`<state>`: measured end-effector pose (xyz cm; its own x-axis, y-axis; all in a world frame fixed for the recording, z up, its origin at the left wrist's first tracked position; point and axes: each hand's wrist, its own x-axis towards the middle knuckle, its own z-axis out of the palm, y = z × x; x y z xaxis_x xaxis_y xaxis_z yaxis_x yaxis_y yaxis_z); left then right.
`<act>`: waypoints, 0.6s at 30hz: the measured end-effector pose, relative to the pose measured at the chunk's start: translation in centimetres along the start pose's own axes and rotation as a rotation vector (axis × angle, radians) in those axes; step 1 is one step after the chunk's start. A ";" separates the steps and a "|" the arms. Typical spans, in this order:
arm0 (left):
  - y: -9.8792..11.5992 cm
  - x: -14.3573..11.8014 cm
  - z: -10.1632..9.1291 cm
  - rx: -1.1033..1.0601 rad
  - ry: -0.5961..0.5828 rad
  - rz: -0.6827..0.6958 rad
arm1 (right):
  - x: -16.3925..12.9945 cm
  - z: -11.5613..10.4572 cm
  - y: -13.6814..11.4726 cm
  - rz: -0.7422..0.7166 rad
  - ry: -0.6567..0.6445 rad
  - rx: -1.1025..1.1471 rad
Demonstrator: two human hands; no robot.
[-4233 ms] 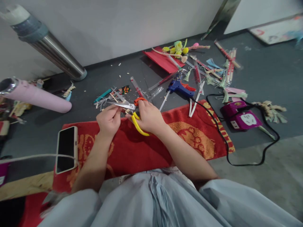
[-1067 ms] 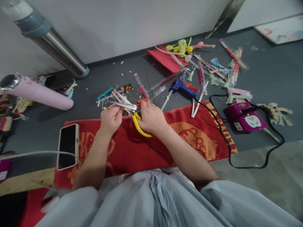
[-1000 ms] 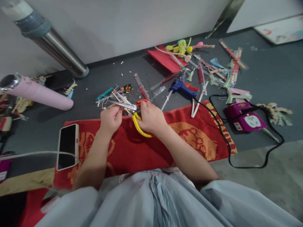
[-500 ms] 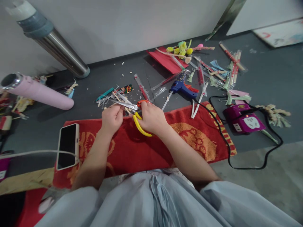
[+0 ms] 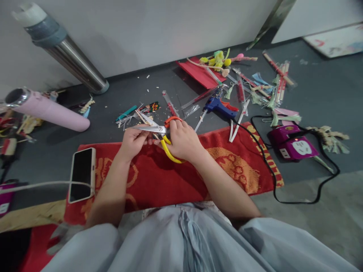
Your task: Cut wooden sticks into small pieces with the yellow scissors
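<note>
While the right hand (image 5: 185, 141) grips the orange-and-yellow-handled scissors (image 5: 160, 129), blades parted near the far edge of the red towel (image 5: 164, 177), the left hand (image 5: 133, 142) sits curled right beside them! What it pinches, if anything, I can't tell; rightward lies the blue glue gun (image 5: 219, 107).

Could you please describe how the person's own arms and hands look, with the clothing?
The left grip and right grip are bare human hands, without gloves. Loose, plain, pale blue-grey sleeves leave the forearms bare; no watch or bracelet shows.
</note>
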<state>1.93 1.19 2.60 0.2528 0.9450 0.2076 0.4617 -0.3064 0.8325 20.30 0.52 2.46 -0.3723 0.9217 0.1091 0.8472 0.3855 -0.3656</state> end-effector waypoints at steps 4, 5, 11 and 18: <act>-0.1 0.0 0.2 0.002 0.011 -0.024 | 0.1 0.0 0.0 0.011 -0.011 -0.001; -0.2 0.1 0.2 0.005 0.028 -0.026 | 0.1 -0.1 0.0 0.015 -0.016 0.005; 0.0 0.1 0.1 0.129 0.090 -0.018 | 0.2 -0.5 -0.5 0.073 -0.075 0.058; 0.4 0.0 -0.1 0.232 0.087 -0.008 | 0.1 -0.5 -0.5 0.090 -0.092 0.047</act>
<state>2.02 1.12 2.95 0.1789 0.9508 0.2531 0.6488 -0.3074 0.6961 19.98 0.46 3.10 -0.3304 0.9438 -0.0104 0.8609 0.2968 -0.4133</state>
